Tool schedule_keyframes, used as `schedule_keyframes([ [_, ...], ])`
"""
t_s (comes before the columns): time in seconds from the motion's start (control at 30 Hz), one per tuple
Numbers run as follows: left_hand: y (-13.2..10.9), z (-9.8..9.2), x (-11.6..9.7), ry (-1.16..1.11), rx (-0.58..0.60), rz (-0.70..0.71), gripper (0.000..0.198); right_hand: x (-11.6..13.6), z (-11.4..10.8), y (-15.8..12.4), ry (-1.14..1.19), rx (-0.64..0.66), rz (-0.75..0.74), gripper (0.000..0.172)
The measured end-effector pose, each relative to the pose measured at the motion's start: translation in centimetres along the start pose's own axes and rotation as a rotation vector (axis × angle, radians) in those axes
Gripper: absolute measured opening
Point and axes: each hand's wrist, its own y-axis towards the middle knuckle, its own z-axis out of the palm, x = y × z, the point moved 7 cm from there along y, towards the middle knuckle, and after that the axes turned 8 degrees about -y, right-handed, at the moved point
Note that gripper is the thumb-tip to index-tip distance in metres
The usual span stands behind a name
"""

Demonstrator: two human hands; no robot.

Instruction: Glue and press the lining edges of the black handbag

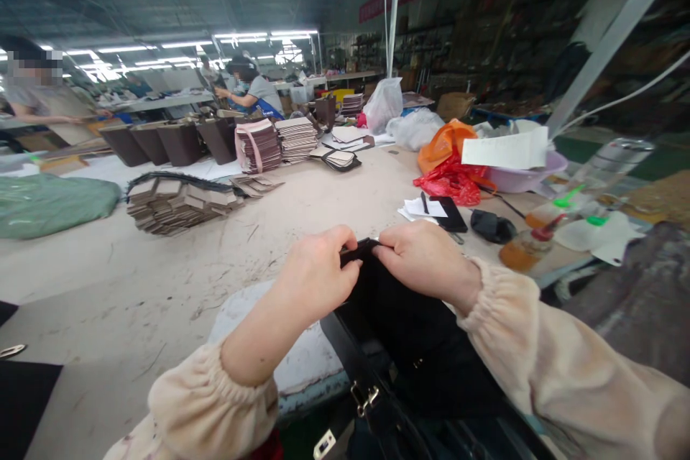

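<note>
While your left hand (pixel 318 277) and right hand (pixel 425 262) pinch the top edge of the black handbag (pixel 410 345), fingers clamped on it, hold both grips close and level over the worktable (pixel 162 266).

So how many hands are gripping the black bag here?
2: the left hand and the right hand, side by side, both pinching the top edge of the black bag. No other hand is near it.
</note>
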Motion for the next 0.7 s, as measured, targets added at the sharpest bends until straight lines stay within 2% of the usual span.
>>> schedule_keyframes([
  [0.13, -0.2, 0.0, 0.4, 0.014, 0.032, -0.041, 0.015, 0.3, -0.1, 0.0, -0.014, -0.002, -0.001, 0.034],
  [0.27, -0.2, 0.1, 1.1, -0.031, 0.059, -0.108, 0.029, 0.4, 0.0, 0.0, 0.007, 0.007, 0.020, 0.037],
  [0.5, -2.1, 0.6, 1.7, -0.444, 0.186, -0.189, 0.057, -0.2, 0.4, -0.3, 0.035, 0.065, 0.100, 0.041],
  [0.6, -2.7, 0.4, 2.2, -0.520, 0.202, -0.204, 0.056, 0.0, 0.3, -0.5, 0.055, 0.060, 0.083, 0.043],
  [0.7, -2.6, 0.2, 2.9, -0.533, 0.252, -0.159, 0.056, 0.4, 0.2, -0.5, 0.077, 0.072, 0.058, 0.043],
])
